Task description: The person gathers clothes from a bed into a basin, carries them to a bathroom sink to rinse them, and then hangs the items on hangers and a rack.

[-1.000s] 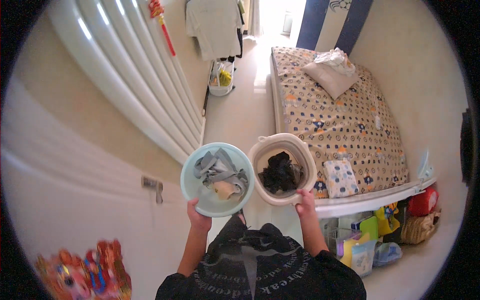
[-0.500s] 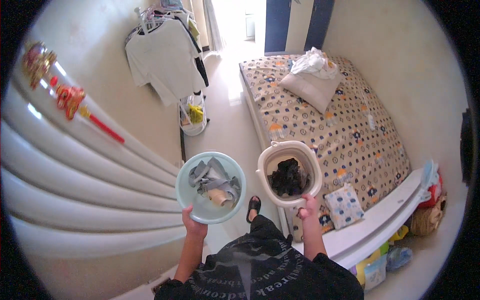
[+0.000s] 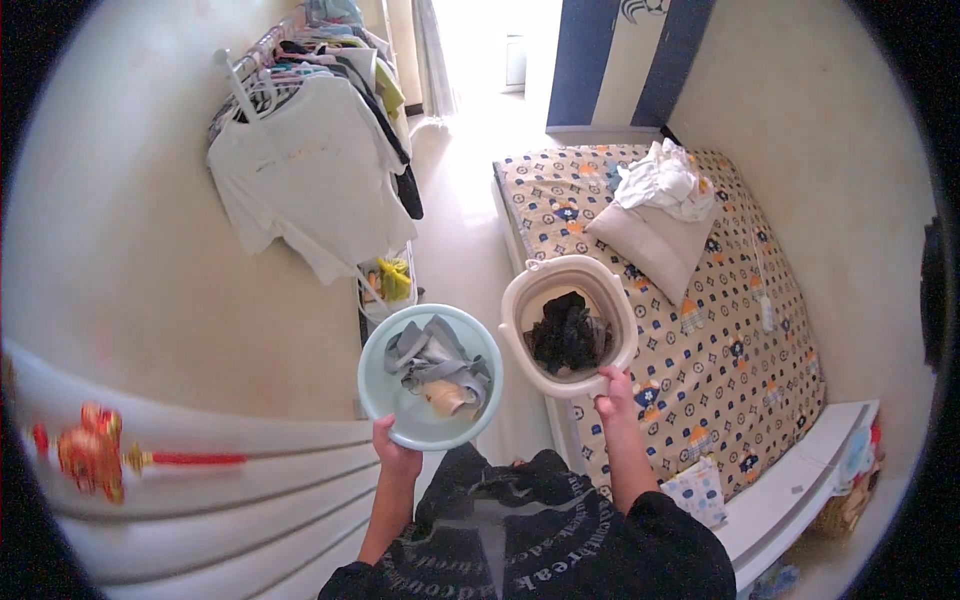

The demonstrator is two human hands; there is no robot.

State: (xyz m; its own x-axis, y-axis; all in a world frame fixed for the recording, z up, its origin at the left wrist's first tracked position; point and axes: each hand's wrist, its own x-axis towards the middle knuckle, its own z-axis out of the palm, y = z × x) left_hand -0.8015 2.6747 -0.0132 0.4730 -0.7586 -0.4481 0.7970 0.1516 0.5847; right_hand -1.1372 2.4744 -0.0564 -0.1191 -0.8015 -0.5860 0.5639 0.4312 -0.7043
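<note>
In my left hand (image 3: pixel 400 447) is the near rim of a pale blue round basin (image 3: pixel 408 415), gripped between thumb and fingers. Grey and white cloth (image 3: pixel 440 352) lies inside it, along with a beige piece (image 3: pixel 445 397). My right hand (image 3: pixel 616 392) grips the rim of a beige and white bucket (image 3: pixel 512 300) at its near right side. Dark, crumpled cloth (image 3: pixel 568 335) rests in the bottom of this bucket. Both containers are held up in front of me, side by side with a narrow gap between them.
A rack of hanging clothes (image 3: pixel 310 160) stands at the left wall, with a white basket (image 3: pixel 400 298) beneath. The bed (image 3: pixel 720 390) fills the right side, bearing a pillow (image 3: pixel 655 245) and white cloth (image 3: pixel 665 183). A pale floor strip (image 3: pixel 455 240) runs between.
I have moved forward between the bed and the rack, which now appears larger. The red hanging ornament has shifted down in view. Both hands keep their holds on the basin and bucket.
</note>
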